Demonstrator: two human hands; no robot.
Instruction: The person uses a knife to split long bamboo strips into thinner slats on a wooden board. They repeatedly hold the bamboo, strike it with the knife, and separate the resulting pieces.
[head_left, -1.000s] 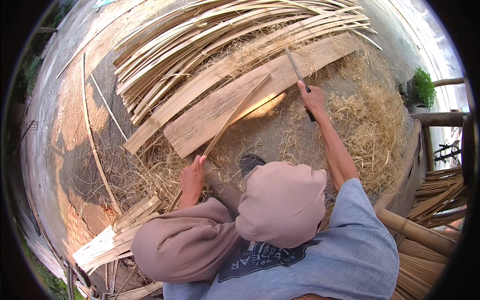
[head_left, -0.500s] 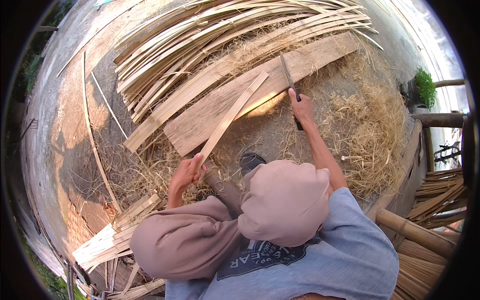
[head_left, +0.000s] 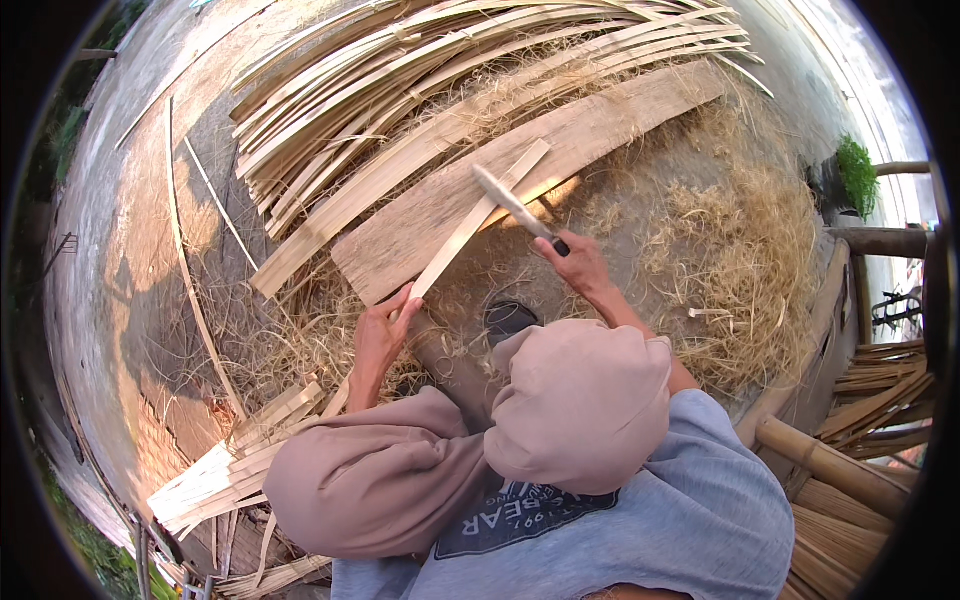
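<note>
My left hand [head_left: 384,330] is closed round the near end of a flat, pale bamboo strip [head_left: 462,232]. The strip slants away to the right, its far part lying over a wide wooden plank [head_left: 620,118]. In my right hand [head_left: 583,268] is the dark handle of a knife [head_left: 512,203] with a long, broad blade. That blade crosses over the strip near its far end; whether it touches cannot be made out. Beneath my left wrist, another strip end shows beside the pale strips at lower left.
Beyond the plank lies a large pile of split bamboo strips [head_left: 330,120]. Curly shavings [head_left: 740,270] cover the ground at right. More pale strips [head_left: 215,480] rest at lower left. A bamboo pole [head_left: 830,465] and bundled strips stand at lower right.
My right hand has swung the knife left and nearer, from over the plank to across the strip. My left hand has shifted slightly right and away, still holding the strip.
</note>
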